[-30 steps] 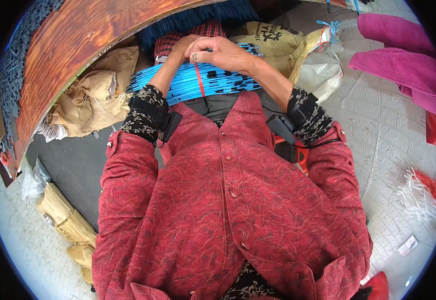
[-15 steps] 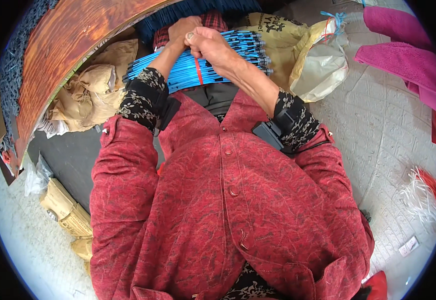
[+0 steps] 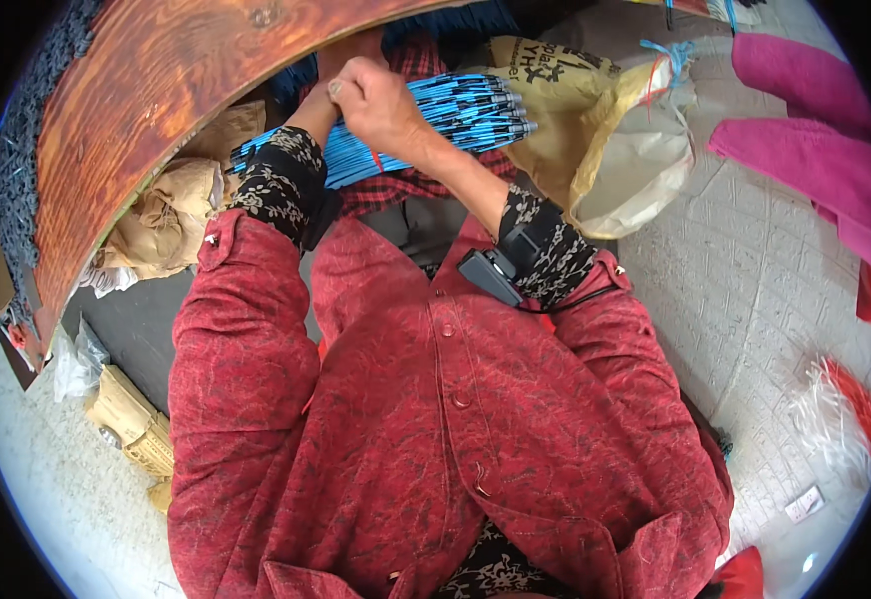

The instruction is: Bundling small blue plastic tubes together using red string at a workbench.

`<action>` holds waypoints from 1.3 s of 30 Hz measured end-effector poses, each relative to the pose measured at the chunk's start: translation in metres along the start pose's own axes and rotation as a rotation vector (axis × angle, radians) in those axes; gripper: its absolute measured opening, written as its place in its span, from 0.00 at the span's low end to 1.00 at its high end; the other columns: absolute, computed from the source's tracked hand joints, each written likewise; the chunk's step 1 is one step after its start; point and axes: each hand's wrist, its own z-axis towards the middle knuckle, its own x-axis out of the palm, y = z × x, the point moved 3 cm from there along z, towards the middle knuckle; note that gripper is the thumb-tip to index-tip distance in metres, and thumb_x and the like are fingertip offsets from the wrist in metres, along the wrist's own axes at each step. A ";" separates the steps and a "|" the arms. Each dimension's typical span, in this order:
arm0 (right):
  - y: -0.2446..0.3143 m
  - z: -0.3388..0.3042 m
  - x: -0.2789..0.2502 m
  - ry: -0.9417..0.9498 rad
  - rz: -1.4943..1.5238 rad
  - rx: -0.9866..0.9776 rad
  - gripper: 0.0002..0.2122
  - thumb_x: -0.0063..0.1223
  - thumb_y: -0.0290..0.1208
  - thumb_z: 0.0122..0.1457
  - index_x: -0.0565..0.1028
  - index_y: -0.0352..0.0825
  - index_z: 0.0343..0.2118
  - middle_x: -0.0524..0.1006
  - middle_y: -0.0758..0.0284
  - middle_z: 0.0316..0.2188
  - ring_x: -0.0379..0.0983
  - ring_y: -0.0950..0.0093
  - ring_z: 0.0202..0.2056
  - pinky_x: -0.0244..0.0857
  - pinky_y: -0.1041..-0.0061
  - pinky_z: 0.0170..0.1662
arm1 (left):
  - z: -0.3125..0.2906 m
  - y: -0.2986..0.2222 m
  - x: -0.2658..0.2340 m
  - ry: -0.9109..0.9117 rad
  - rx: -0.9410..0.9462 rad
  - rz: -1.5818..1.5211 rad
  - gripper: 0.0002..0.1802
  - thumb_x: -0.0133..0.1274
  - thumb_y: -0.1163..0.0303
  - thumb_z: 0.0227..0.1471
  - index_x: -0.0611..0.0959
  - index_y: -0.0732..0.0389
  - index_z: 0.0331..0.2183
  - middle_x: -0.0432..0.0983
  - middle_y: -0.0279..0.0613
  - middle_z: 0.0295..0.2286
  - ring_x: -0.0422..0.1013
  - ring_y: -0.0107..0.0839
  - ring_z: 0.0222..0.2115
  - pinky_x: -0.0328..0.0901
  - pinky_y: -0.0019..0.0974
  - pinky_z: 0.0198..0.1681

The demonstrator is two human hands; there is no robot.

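Head view: we saw the blue stick bundle [image 3: 435, 120] lifted higher than before, right hand [image 3: 380, 100] clenched around it; left hand [image 3: 340, 60] mostly hidden, grip unclear. Tan sack [image 3: 595, 140] beside, wooden board [image 3: 176, 110] crowding left.

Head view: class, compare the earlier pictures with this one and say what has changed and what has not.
The right hand and left hand have carried the bundle of blue sticks up and away from the body, toward the wooden board. Both hands kept their grip on it. The tan sack and pink cloth stayed put.
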 end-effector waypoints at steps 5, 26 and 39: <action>-0.009 0.028 0.006 0.075 -0.210 -0.096 0.12 0.51 0.38 0.61 0.79 0.34 0.34 0.80 0.52 0.32 0.77 0.49 0.35 0.71 0.53 0.36 | 0.009 0.008 0.010 -0.070 0.093 0.079 0.11 0.53 0.60 0.51 0.83 0.53 0.34 0.82 0.51 0.31 0.78 0.55 0.36 0.71 0.53 0.37; 0.026 -0.169 -0.045 0.321 0.143 -0.161 0.09 0.52 0.31 0.61 0.70 0.32 0.30 0.74 0.57 0.21 0.75 0.58 0.25 0.66 0.62 0.29 | -0.103 -0.072 -0.059 -0.223 -0.175 0.017 0.11 0.49 0.60 0.58 0.80 0.55 0.29 0.80 0.59 0.23 0.77 0.61 0.28 0.70 0.61 0.31; 0.022 -0.108 -0.054 0.412 0.285 -0.111 0.09 0.53 0.30 0.63 0.71 0.30 0.30 0.71 0.61 0.20 0.69 0.67 0.23 0.63 0.68 0.29 | -0.052 -0.050 -0.035 -0.207 -0.100 0.058 0.06 0.51 0.63 0.55 0.81 0.52 0.32 0.80 0.53 0.22 0.78 0.56 0.25 0.71 0.57 0.28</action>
